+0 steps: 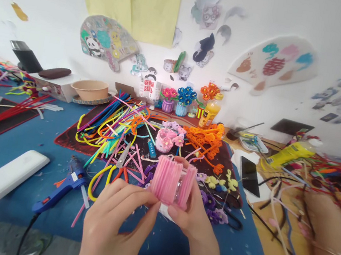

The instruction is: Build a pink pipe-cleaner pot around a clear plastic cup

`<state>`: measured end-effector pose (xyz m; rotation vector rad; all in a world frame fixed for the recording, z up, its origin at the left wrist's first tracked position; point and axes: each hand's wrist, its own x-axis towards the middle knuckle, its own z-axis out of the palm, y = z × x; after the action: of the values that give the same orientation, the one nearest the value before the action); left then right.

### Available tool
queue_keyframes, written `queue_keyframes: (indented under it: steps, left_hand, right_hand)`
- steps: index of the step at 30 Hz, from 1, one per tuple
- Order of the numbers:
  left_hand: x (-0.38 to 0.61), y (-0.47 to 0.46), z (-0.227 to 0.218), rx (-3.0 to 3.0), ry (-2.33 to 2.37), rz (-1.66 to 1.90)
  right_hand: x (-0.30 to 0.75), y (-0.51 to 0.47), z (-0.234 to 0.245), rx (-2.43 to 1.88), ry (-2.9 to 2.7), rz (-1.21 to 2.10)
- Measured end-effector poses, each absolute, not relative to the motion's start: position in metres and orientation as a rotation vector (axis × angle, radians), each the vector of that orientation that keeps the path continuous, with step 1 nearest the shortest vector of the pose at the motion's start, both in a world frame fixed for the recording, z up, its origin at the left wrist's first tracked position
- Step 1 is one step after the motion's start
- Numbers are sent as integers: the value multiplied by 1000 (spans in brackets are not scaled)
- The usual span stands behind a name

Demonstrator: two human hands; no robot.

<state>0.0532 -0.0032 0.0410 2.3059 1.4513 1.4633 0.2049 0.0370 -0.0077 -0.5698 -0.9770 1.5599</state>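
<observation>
In the middle of the head view, my right hand (190, 217) holds a small clear container partly covered with upright pink pipe cleaners (166, 180). A gap between the pink strips shows the shiny clear wall. My left hand (120, 218) is closed, thumb and forefinger pinched together at the lower left edge of the pink piece. Just behind the hands lie scissors (123, 155) with a yellow handle loop. A blue glue gun (65, 190) with a glue stick in it lies left of my left hand. Beyond the held piece stands a pink flowered pot (164, 140).
Loose pipe cleaners (115, 127) and orange fuzzy flowers (205, 139) cover the dark mat. A white oblong device (0, 182) lies left. A phone (249, 176) rests at right, near another person's arm (330, 239). Flower pots and a yellow bottle (211, 111) stand along the wall.
</observation>
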Motion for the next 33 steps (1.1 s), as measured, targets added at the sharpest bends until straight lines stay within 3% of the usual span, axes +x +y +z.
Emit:
queue_keyframes:
  steps: [6, 12, 19, 33]
  left_hand:
    - [54, -10, 45, 2229, 1517, 1402]
    - [55, -10, 27, 1766, 1748, 1434]
    - [64, -2, 12, 1507, 1453, 1307]
    - [72, 14, 31, 1433, 1374, 1366]
  right_hand:
    - [206, 37, -11, -533, -908, 1618]
    - [207, 35, -15, -470, -842, 1678]
    - [210, 37, -18, -446, -832, 1662]
    - [215, 47, -7, -404, -819, 1617]
